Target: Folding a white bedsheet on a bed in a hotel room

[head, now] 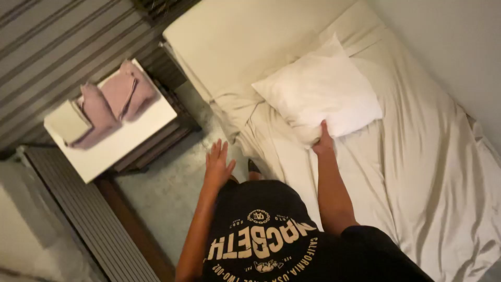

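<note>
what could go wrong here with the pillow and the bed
1. The right hand grips only the lower edge of the white pillow, so it might slip free or sag if lifted.
2. The sheet is already wrinkled; dragging the pillow could bunch it further.
3. The left hand hangs open over the floor, supporting nothing, so leaning further across may be unsteady.

The right hand (pixel 323 141) grips the near edge of the white pillow (pixel 321 96) lying on the bed (pixel 417 172). The left hand (pixel 218 163) hangs open beside the bed, over the floor. Left of the bed, folded pink cloth (pixel 112 102) rests on a white tabletop (pixel 125 141).
</note>
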